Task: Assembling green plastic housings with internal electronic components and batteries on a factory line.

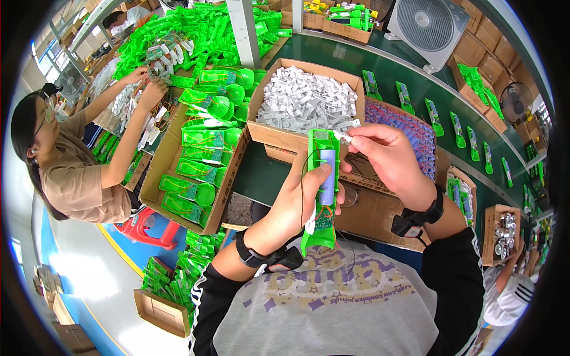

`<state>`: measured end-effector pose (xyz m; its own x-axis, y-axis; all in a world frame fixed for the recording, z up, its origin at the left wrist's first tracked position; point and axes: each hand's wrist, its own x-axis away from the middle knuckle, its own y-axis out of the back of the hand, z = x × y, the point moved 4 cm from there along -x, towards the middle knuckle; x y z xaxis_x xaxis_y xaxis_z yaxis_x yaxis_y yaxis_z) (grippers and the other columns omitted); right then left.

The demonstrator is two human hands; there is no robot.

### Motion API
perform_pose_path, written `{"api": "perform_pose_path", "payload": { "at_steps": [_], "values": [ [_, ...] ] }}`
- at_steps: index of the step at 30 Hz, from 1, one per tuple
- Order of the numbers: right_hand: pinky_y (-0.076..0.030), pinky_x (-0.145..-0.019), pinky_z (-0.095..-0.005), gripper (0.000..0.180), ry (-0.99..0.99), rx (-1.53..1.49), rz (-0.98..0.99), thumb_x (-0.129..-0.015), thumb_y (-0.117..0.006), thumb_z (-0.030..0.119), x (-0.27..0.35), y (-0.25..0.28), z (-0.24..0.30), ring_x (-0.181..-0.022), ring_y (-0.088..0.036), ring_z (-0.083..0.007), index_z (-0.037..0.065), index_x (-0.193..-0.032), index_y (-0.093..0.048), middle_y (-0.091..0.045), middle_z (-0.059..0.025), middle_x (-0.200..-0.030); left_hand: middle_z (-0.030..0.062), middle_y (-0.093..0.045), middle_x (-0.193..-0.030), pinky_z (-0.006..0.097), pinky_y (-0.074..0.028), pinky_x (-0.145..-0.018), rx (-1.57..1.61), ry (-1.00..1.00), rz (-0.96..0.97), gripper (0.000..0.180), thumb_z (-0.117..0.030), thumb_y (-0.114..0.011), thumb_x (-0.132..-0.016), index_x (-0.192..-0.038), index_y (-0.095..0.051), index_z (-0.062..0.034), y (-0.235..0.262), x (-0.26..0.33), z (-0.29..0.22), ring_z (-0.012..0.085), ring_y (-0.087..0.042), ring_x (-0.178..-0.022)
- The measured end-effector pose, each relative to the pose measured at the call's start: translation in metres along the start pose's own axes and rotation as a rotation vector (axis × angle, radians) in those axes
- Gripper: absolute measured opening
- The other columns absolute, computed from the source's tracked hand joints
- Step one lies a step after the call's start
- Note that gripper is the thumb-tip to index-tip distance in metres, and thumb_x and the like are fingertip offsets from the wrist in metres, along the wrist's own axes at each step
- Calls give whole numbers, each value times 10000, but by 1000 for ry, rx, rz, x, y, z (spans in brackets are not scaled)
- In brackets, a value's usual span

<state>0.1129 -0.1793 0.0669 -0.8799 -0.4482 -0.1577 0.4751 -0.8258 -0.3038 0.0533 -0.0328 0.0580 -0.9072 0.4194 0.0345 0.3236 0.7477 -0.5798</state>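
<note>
My left hand (285,204) is closed around a long green plastic housing (319,241), held upright in front of my chest. Inside it lie a blue-purple cylindrical battery (328,181), under my left thumb, and a small green circuit board (324,222) with thin wires. Between thumb and fingertips, my right hand (392,157) pinches a small white plastic piece (343,136) beside the housing's upper end. Whether the piece touches the housing, I cannot tell. Just beyond is a cardboard box (276,134) heaped with similar white pieces (306,98).
Purple batteries (409,133) fill a box at right. Left stands a carton (221,207) of green housings with boards. Across the back runs a green conveyor (436,89) carrying spaced housings. A co-worker (83,160) handles wired parts at left. A metal post (242,35) rises behind the boxes.
</note>
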Motion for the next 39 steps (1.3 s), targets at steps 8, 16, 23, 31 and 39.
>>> {"api": "perform_pose_path", "payload": {
  "at_steps": [8, 16, 23, 31, 39],
  "values": [
    [-459, -706, -242, 140, 334, 500, -66, -807, -577, 5, 2, -11, 14, -813, -571, -121, -9, -944, -602, -601, -60, -870, 77, -506, -952, 271, -467, -551, -17, 0, 13, 361, -246, -401, -889, -1190, -371, -49, -4, 0, -3, 133, -533, -660],
    [-468, -607, -264, 163, 721, 922, -2, -738, -627, -27, 2, -25, 25, -737, -585, -200, 15, -893, -603, -586, -102, -832, 68, -528, -856, 261, -462, -558, -49, -19, 11, 362, -328, -369, -893, -1079, -445, -27, -7, 0, -7, 121, -527, -631],
    [-458, -587, -295, 187, 777, 1143, 57, -721, -629, -18, 4, -34, 33, -710, -561, -225, 9, -902, -590, -562, -98, -841, 56, -524, -672, 242, -448, -537, -64, 40, 53, 356, -357, -372, -887, -971, -482, -29, -8, -1, -1, 117, -523, -584],
    [-450, -572, -275, 168, 240, 985, 178, -803, -531, 7, 5, -46, 43, -645, -555, -207, -7, -968, -558, -553, -100, -818, 88, -532, -833, 269, -475, -525, -61, 4, 29, 320, -322, -407, -880, -1022, -442, -38, -10, -3, 2, 137, -540, -622],
    [-484, -730, -332, 230, 661, 1424, 22, -806, -515, 32, 62, 20, 37, -855, -594, -266, 12, -1035, -526, -574, -121, -1021, 134, -526, -888, 275, -483, -495, -264, 66, -45, 408, -301, -445, -845, -1115, -372, -5, 11, -4, 31, 167, -543, -623]
  ]
}}
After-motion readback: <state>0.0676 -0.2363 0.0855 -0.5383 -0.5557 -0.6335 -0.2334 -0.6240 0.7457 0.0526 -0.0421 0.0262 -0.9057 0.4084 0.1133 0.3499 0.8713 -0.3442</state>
